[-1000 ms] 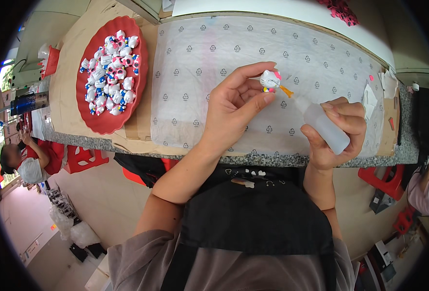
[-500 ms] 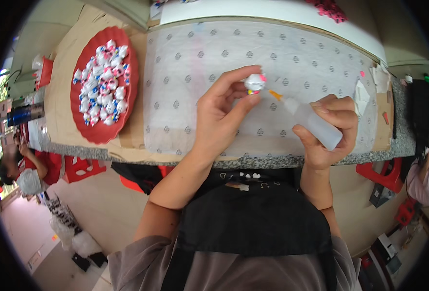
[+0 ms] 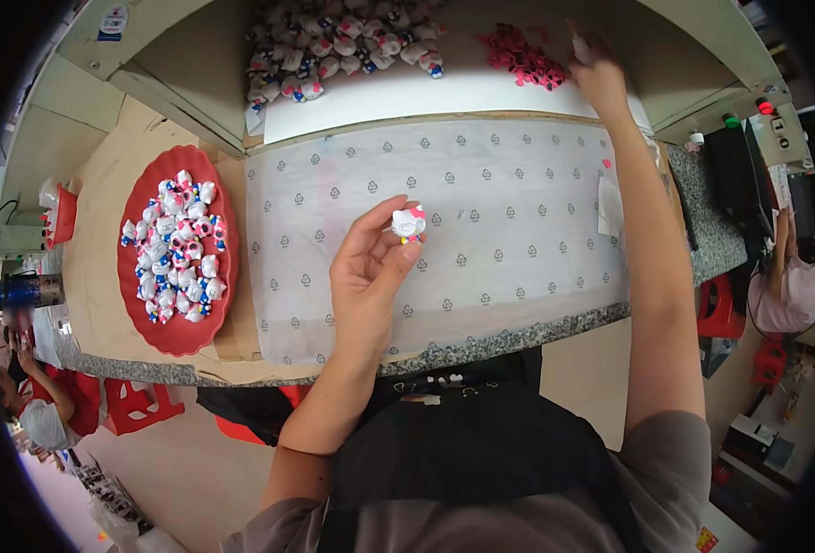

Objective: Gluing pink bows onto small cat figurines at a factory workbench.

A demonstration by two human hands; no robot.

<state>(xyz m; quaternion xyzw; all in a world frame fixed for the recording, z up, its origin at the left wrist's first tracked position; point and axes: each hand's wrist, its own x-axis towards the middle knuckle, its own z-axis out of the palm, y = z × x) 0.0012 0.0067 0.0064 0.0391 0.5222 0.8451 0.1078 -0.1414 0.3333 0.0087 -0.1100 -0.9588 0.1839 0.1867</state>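
Observation:
Between the thumb and fingers of my left hand (image 3: 370, 258) is a small white cat-shaped figurine (image 3: 409, 222) with a pink bow and some blue and yellow low down. It is held above the paper-covered worktop (image 3: 481, 249). My right hand (image 3: 601, 78) reaches far forward into the open bay at the back. In it, partly hidden by the fingers, is a whitish squeeze bottle (image 3: 580, 46) with an orange tip. Just left of that hand lies a heap of small pink parts (image 3: 524, 60).
A red scalloped tray (image 3: 135, 304) with many similar figurines stands at the left. More figurines (image 3: 343, 46) are heaped on the white board at the back. Bay walls (image 3: 186, 92) rise on both sides. A paper scrap (image 3: 609, 207) lies at the right. Other people sit at both sides.
My right hand has carried the squeeze bottle away from the figurine, forward and up into the bay. My left hand still holds the figurine. The view has tilted to show more of the back.

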